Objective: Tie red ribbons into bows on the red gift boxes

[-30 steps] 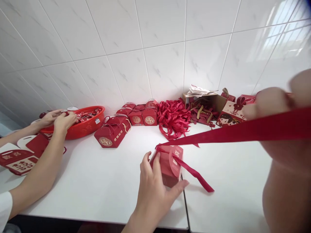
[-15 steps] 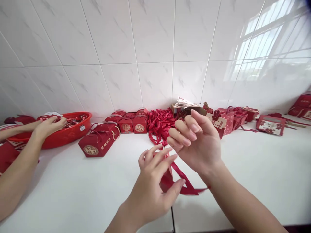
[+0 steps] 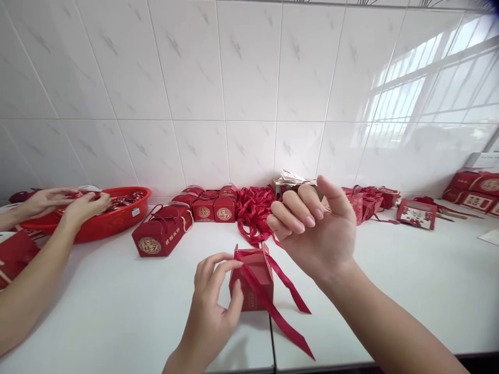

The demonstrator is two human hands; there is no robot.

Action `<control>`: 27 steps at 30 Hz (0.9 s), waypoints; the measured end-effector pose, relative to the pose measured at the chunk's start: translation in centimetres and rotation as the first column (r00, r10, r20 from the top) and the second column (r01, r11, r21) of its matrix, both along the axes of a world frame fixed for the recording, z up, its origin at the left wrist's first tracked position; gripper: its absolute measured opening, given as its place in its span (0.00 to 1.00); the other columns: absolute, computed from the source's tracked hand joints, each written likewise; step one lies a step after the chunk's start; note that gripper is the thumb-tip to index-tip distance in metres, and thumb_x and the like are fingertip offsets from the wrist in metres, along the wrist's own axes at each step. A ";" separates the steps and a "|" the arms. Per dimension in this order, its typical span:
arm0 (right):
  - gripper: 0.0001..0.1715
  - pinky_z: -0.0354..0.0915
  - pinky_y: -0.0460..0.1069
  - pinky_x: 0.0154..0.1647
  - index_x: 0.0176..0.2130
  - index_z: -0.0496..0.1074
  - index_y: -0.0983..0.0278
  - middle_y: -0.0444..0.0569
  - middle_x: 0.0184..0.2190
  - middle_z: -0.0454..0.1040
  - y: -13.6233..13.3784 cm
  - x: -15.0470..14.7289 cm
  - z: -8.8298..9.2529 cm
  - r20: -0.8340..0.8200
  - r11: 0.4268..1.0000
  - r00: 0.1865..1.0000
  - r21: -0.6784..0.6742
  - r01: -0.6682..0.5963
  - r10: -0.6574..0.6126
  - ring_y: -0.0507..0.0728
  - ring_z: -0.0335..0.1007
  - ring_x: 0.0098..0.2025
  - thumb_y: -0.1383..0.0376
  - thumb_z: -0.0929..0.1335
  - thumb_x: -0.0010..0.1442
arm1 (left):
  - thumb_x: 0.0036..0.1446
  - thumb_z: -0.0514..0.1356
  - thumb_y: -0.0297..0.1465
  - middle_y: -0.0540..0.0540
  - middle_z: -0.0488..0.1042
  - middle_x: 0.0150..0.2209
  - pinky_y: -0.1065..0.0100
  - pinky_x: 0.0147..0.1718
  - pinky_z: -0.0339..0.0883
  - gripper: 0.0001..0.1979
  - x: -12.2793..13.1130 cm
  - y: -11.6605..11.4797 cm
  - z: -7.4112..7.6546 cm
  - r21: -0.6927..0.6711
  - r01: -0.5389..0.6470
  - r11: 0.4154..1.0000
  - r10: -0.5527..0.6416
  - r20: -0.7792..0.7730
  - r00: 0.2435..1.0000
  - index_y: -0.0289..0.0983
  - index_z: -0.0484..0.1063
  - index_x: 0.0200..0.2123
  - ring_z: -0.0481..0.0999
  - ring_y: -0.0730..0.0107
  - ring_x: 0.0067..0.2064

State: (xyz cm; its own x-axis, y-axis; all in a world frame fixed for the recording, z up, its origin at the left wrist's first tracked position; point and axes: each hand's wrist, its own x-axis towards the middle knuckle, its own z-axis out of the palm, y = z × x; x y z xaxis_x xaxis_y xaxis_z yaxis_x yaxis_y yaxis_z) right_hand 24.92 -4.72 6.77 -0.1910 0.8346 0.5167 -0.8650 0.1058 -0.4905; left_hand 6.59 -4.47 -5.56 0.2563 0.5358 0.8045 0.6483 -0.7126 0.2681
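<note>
A small red gift box (image 3: 253,296) stands on the white table in front of me. Red ribbon (image 3: 259,291) runs through its top, and two loose tails hang over the near and right sides. My left hand (image 3: 214,296) is at the box's left side, thumb and fingers apart; the fingertips reach its upper left edge by the ribbon, and contact is hard to tell. Raised to the right of the box, my right hand (image 3: 315,228) has loosely curled fingers and the thumb standing apart. It holds nothing and shows its palm.
A heap of red ribbon (image 3: 255,208) lies by the tiled wall, beside several finished red boxes (image 3: 210,206). A larger red box (image 3: 156,234) stands left. Another person's hands (image 3: 78,205) work over a red basin (image 3: 113,226) of wrapped pieces. More boxes (image 3: 417,213) sit right.
My left hand has moved left, uncovering the box and ribbon tails. My right hand has stayed raised and curled. The view has tilted slightly, and the other person's hands have come together over the basin.
</note>
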 end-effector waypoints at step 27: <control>0.20 0.64 0.49 0.38 0.39 0.70 0.62 0.48 0.41 0.71 4.3 6.0 -13.6 0.971 0.907 0.234 -0.048 0.419 -0.056 0.55 0.67 0.41 0.71 0.71 0.43 | 0.47 0.50 0.14 0.46 0.70 0.42 0.65 0.44 0.70 0.23 2.4 -3.2 -5.2 -0.654 0.125 0.746 -0.417 -0.312 0.854 0.40 0.71 0.42 0.70 0.64 0.45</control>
